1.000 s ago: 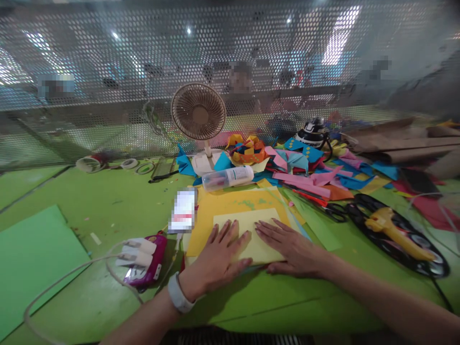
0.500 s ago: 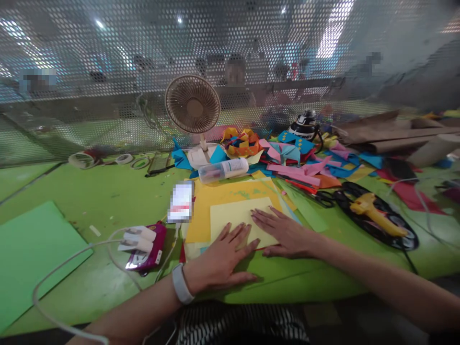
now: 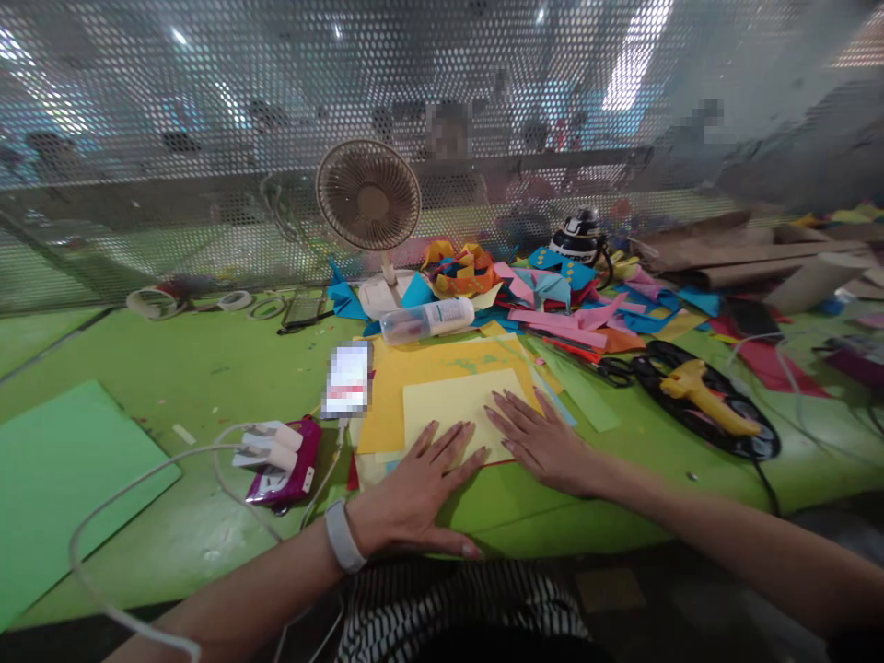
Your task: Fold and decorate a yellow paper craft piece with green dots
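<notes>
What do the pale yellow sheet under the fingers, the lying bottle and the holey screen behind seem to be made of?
Pale yellow sheet: matte paper or thin card, judging by its flat, dull face. Bottle: probably smooth plastic, since part of its body is see-through. Screen: perhaps metal, being grey with rows of small holes; its finish is hard to tell.

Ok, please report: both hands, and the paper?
Left hand, right hand: fingers spread over pale yellow paper. Paper flat on darker yellow sheet. Only hands cover it.
</notes>
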Demonstrator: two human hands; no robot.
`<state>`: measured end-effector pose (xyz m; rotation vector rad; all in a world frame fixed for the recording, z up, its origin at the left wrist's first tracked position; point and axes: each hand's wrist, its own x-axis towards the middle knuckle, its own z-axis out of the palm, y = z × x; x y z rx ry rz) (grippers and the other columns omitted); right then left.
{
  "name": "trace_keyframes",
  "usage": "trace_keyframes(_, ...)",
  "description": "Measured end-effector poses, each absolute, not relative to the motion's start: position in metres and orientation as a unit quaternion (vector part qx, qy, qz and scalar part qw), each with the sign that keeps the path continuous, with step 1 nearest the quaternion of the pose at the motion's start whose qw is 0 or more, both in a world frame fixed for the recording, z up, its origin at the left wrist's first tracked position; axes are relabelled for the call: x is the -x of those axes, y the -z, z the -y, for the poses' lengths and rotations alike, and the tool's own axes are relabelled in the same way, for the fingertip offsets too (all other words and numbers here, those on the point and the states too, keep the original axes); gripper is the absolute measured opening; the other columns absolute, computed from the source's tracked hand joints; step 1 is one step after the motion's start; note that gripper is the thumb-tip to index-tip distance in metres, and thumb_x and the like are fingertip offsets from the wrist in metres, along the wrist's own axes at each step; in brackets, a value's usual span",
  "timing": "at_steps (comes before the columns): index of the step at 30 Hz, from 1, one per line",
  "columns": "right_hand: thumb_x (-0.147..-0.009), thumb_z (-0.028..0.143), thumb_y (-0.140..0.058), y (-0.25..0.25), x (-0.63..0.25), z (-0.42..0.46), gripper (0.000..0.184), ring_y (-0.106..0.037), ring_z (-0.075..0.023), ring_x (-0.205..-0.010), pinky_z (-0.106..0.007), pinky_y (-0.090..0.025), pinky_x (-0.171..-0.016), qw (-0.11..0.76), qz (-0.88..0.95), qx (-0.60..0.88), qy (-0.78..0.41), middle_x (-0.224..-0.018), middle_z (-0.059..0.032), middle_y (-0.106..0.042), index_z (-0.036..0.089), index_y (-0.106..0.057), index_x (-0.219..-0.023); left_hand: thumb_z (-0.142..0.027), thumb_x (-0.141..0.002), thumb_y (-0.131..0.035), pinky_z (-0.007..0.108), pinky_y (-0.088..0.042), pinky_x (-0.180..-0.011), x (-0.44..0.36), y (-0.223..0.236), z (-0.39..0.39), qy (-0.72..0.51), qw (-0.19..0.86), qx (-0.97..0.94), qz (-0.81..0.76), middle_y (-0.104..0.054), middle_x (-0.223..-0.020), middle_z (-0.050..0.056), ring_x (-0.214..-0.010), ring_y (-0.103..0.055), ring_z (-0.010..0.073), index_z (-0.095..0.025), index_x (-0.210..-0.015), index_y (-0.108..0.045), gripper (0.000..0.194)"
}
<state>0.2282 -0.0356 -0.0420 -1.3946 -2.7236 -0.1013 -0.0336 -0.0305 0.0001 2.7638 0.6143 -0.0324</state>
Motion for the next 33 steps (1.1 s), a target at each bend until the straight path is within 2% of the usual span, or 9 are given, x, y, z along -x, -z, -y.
trace_keyframes(9,-0.097,0.035,-0.024,0.05,-0.269,0.044,0.052,-0.011,-0.0241,-0.14,-0.055,-0.009,-0.111,0.015,0.87,0.493,0.016,-0.153,-0.008,-0.016,0.026,-0.012,-0.147,-0.076,-0.075,-0.039,0.051,-0.001,-0.112,0.094,-0.011,0.054,0.047,0.167,-0.946,-0.273,-0.003,-0.154,0.008,-0.14,-0.007,0.03,-0.025,-0.147,0.003,0.097)
trace_keyframes(12,-0.096,0.039,-0.027,0.035,-0.282,0.044,0.054,-0.015,-0.0261,-0.139,-0.054,-0.015,-0.11,0.009,0.868,0.497,-0.02,-0.151,-0.0107,-0.021,0.022,-0.018,-0.146,-0.074,-0.077,-0.039,0.05,0.0,-0.112,0.102,-0.011,0.058,0.05,0.17,-0.944,-0.277,-0.004,-0.154,0.006,-0.14,-0.007,0.0283,-0.026,-0.146,0.005,0.095)
trace_keyframes(15,-0.092,0.044,-0.036,-0.001,-0.273,0.038,0.055,-0.028,-0.0296,-0.135,-0.049,-0.026,-0.107,0.063,0.862,0.501,-0.04,-0.144,-0.0146,-0.036,0.017,-0.035,-0.14,-0.073,-0.079,-0.039,0.05,-0.001,-0.112,0.104,-0.012,0.059,0.049,0.169,-0.945,-0.275,-0.004,-0.153,0.006,-0.14,-0.007,0.0275,-0.027,-0.146,0.006,0.094)
trace_keyframes(16,-0.091,0.045,-0.039,-0.014,-0.264,0.035,0.05,-0.04,-0.0295,-0.128,-0.046,-0.032,-0.103,0.092,0.852,0.513,-0.048,-0.135,-0.0152,-0.049,0.016,-0.048,-0.13,-0.073,-0.079,-0.039,0.05,-0.001,-0.112,0.103,-0.012,0.059,0.049,0.168,-0.946,-0.274,-0.004,-0.153,0.006,-0.14,-0.007,0.0273,-0.027,-0.146,0.006,0.093)
trace_keyframes(18,-0.09,0.048,-0.041,-0.034,-0.237,0.026,0.04,-0.063,-0.025,-0.095,-0.037,-0.046,-0.083,0.095,0.831,0.532,-0.129,-0.098,-0.0114,-0.069,0.017,-0.065,-0.098,-0.072,-0.079,-0.04,0.05,-0.001,-0.112,0.103,-0.012,0.058,0.049,0.167,-0.946,-0.273,-0.005,-0.153,0.007,-0.14,-0.008,0.0271,-0.027,-0.146,0.006,0.093)
trace_keyframes(21,-0.083,0.053,-0.05,-0.041,-0.193,0.01,0.045,-0.062,-0.016,-0.054,-0.026,-0.047,-0.058,0.007,0.78,0.494,-0.384,-0.055,-0.0036,-0.065,0.016,-0.061,-0.06,-0.071,-0.08,-0.041,0.05,-0.002,-0.112,0.101,-0.015,0.06,0.044,0.167,-0.945,-0.279,-0.005,-0.153,0.006,-0.14,-0.009,0.0276,-0.027,-0.146,0.004,0.091)
trace_keyframes(22,-0.08,0.052,-0.055,-0.038,-0.181,0.005,0.044,-0.059,-0.0138,-0.048,-0.024,-0.046,-0.054,-0.019,0.738,0.484,-0.47,-0.05,-0.0016,-0.062,0.016,-0.058,-0.055,-0.07,-0.08,-0.041,0.05,-0.002,-0.112,0.101,-0.016,0.06,0.042,0.169,-0.944,-0.281,-0.005,-0.153,0.006,-0.14,-0.01,0.0277,-0.028,-0.146,0.003,0.091)
trace_keyframes(24,-0.076,0.048,-0.061,-0.027,-0.165,-0.001,0.042,-0.056,-0.0115,-0.041,-0.022,-0.045,-0.049,-0.047,0.708,0.473,-0.522,-0.043,0.0006,-0.058,0.016,-0.055,-0.05,-0.07,-0.08,-0.042,0.05,-0.003,-0.112,0.1,-0.019,0.061,0.042,0.177,-0.941,-0.285,-0.005,-0.153,0.006,-0.139,-0.01,0.0278,-0.028,-0.146,0.003,0.09)
trace_keyframes(33,-0.066,0.055,-0.067,0.002,-0.198,-0.004,0.046,-0.055,-0.01,-0.036,-0.021,-0.048,-0.043,-0.076,0.642,0.48,-0.593,-0.04,0.0026,-0.056,0.014,-0.055,-0.048,-0.069,-0.08,-0.043,0.051,-0.004,-0.112,0.101,-0.019,0.059,0.042,0.185,-0.939,-0.287,-0.008,-0.153,0.005,-0.139,-0.011,0.0278,-0.029,-0.146,0.002,0.09)
